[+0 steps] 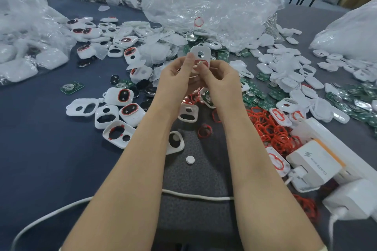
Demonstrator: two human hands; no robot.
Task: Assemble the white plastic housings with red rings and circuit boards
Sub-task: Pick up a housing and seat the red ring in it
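Above the middle of the tabletop (40,138), the left hand (175,75) and right hand (221,79) pinch one white plastic housing (201,52) by its sides, with a red ring (201,60) at its larger opening. The shell looks light, thin and stiff, so it is best held by the rims. The ring seems soft and floppy and wants fingertip easing. Loose red rings (271,130) and circuit boards (338,98) lie toward the right edge.

Forearms extended forward, left hand (175,76) and right hand (221,79) pinching white housing (202,52)
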